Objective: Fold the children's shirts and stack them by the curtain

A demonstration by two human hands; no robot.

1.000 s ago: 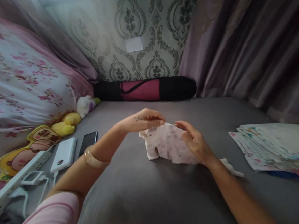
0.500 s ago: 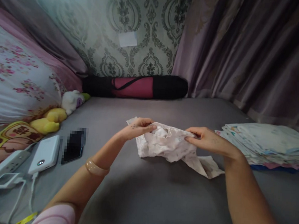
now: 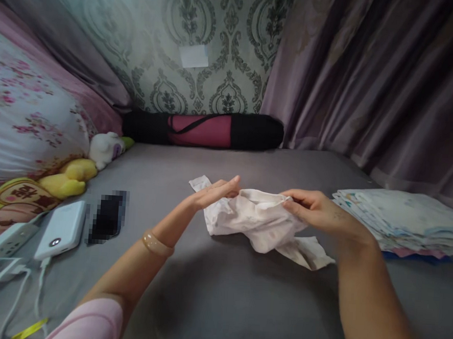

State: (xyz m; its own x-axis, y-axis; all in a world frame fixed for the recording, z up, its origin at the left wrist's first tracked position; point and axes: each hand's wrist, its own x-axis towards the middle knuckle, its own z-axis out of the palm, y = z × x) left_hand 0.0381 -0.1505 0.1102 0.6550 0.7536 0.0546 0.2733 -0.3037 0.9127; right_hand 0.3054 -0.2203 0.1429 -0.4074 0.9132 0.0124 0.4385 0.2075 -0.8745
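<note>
A small pinkish-white garment with a faint print (image 3: 254,222), which looks like a baby shirt, lies rumpled across the middle of the grey sheet. Its neckline edge is raised and faces up. My right hand (image 3: 312,208) pinches the right end of that edge between thumb and fingers. At the garment's left side is my left hand (image 3: 217,191), its fingers stretched out and touching the cloth; the lower fingers are partly hidden. One sleeve sticks out beyond my left hand, and another part trails toward the lower right.
Folded cloths (image 3: 403,216) are stacked at the right. On the left lie a phone (image 3: 108,216), a white power bank (image 3: 61,228), a power strip (image 3: 5,245) with cables, and plush toys (image 3: 67,177). A black and red long bag (image 3: 202,129) rests against the wall.
My left hand has loosened its pinch on the neckline and straightened its fingers. The neckline edge now stands straighter, still pinched by my right hand. The view has shifted slightly.
</note>
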